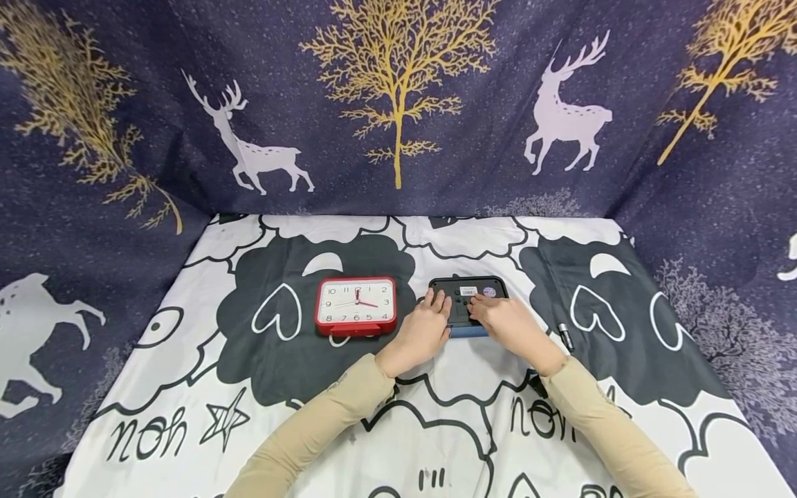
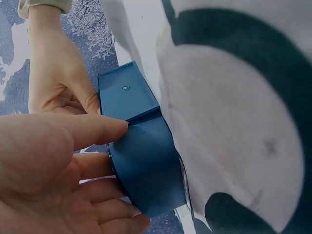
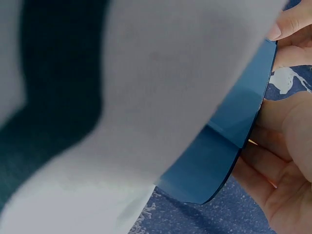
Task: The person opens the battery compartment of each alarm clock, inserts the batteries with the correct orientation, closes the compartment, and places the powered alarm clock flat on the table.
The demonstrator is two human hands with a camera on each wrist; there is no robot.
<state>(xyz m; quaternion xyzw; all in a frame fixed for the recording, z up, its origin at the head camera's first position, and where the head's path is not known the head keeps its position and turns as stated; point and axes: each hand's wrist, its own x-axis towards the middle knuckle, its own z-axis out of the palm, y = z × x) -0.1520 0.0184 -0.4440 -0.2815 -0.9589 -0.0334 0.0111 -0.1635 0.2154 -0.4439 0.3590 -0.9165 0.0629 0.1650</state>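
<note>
Just right of the head view's centre, a blue clock point(image 1: 459, 319) is lying back up. The left hand point(image 1: 420, 328) is holding its left part; the right hand point(image 1: 507, 322) is touching its back, whether gripping I cannot tell. A red clock point(image 1: 356, 308) is lying centre-left.

Your head view is evenly bright with faint shadows, its lens stretching the dark blue deer-printed fabric backdrop point(image 1: 261, 41) at the edges; your wrist views look dimmer and greyer, the right one blurring the nearby black-and-white printed cloth point(image 3: 161, 97) while a pale sheen touches the blue plastic casing point(image 3: 207, 158)
</note>
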